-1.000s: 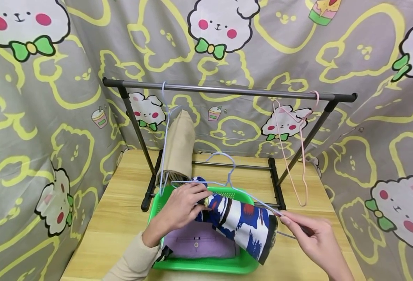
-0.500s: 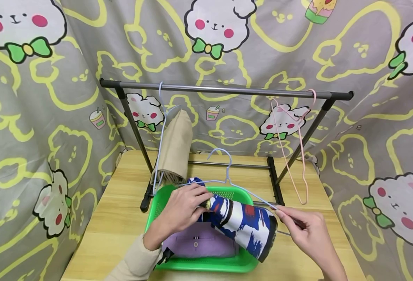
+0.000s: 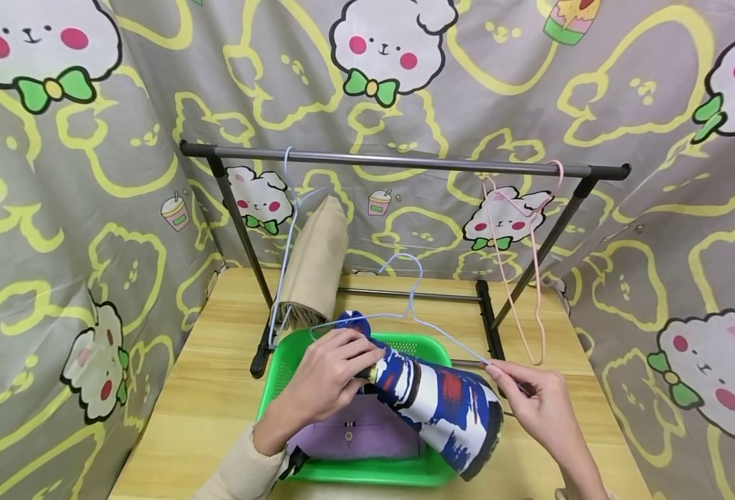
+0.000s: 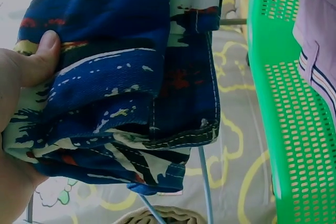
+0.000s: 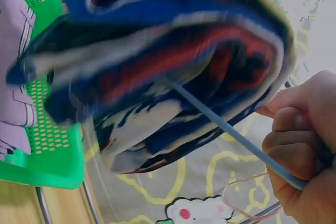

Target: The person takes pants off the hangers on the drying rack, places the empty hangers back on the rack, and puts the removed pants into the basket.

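My left hand grips a folded garment with a blue, white and red print over the basket. In the left wrist view its thumb lies on top of the folded cloth. My right hand holds the right end of a light blue clothes hanger, whose hook points up and back. In the right wrist view a bar of that hanger runs into the fold of the printed cloth. The garment's far part is hidden behind my left hand.
Beneath the garment is a green basket with folded purple clothing inside. Behind stands a clothes rack. Beige trousers hang at its left on a blue hanger; a pink hanger hangs at the right.
The hanger's hook has shifted slightly right and up. My right hand has moved a little to the left and up, and the garment's open end slightly to the right.
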A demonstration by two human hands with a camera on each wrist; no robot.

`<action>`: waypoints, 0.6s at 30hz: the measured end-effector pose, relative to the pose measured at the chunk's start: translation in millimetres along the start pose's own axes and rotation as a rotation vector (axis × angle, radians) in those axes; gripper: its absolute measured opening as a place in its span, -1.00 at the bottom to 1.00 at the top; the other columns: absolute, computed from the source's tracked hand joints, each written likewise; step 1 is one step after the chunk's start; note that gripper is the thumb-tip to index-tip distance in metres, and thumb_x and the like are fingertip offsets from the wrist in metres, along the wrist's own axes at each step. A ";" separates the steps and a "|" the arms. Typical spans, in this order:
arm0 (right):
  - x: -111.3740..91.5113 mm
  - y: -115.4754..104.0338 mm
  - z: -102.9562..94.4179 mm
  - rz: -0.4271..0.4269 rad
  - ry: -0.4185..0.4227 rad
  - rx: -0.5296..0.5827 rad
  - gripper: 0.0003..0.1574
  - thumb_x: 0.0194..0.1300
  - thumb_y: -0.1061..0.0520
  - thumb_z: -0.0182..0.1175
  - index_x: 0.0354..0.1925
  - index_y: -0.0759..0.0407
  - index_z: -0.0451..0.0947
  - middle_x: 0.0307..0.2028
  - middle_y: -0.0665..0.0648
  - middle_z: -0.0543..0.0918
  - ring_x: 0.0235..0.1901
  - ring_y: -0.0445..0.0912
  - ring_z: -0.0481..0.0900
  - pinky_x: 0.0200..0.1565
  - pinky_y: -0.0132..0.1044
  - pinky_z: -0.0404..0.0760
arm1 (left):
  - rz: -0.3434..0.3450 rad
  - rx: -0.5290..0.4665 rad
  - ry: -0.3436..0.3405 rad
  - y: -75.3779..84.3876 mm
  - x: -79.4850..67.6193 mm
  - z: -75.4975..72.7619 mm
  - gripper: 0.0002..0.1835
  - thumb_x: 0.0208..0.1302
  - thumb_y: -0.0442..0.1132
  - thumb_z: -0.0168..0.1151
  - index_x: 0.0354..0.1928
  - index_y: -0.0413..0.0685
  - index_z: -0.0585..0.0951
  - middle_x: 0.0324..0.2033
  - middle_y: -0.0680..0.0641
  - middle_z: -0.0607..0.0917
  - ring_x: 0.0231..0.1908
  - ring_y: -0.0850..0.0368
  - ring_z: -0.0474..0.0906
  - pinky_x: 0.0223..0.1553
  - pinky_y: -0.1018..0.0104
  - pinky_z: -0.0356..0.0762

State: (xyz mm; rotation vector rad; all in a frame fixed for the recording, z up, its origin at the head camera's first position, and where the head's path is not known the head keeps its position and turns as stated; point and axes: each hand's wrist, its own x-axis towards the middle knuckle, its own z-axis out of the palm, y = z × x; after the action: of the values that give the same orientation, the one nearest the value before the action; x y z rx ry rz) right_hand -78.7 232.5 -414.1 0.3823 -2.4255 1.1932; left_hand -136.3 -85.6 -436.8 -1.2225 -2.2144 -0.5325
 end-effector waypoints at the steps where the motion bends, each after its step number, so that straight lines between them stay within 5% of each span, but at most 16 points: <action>1: 0.5 -2.9 0.5 0.011 0.004 0.002 -0.82 0.10 0.45 0.28 -0.32 0.26 0.71 -0.45 0.08 0.72 -0.74 -0.40 0.28 -0.78 -0.51 0.22 | 0.003 -0.006 0.006 -0.2 -1.0 -0.4 -0.56 -0.09 -0.29 0.34 -0.04 0.06 0.66 -0.13 0.13 0.65 -0.05 0.10 0.49 0.05 0.20 0.44; 9: 6.7 -13.6 8.8 0.073 0.027 0.002 -0.86 0.10 0.42 0.30 -0.32 0.31 0.71 -0.63 0.01 0.58 -0.73 -0.39 0.23 -0.79 -0.50 0.18 | -0.019 -0.016 -0.009 2.3 -2.6 -2.3 -0.54 -0.06 -0.29 0.35 -0.01 0.07 0.64 -0.10 0.14 0.65 -0.07 0.11 0.48 -0.03 0.20 0.45; 18: -3.6 24.0 14.1 0.149 0.053 0.013 -0.85 0.14 0.35 0.30 -0.27 0.23 0.72 -0.64 -0.02 0.58 -0.71 -0.33 0.31 -0.78 -0.46 0.22 | -0.050 0.045 -0.033 -1.8 -7.6 -9.7 -0.51 -0.07 -0.28 0.39 0.02 0.10 0.63 -0.08 0.14 0.65 -0.04 0.09 0.48 -0.12 0.16 0.41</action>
State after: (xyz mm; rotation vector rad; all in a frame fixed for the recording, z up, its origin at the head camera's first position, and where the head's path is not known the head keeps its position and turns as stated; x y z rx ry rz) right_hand -88.8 235.7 -440.1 0.1733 -2.4365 1.2651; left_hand -131.9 -96.9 -434.2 -1.1634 -2.2776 -0.4821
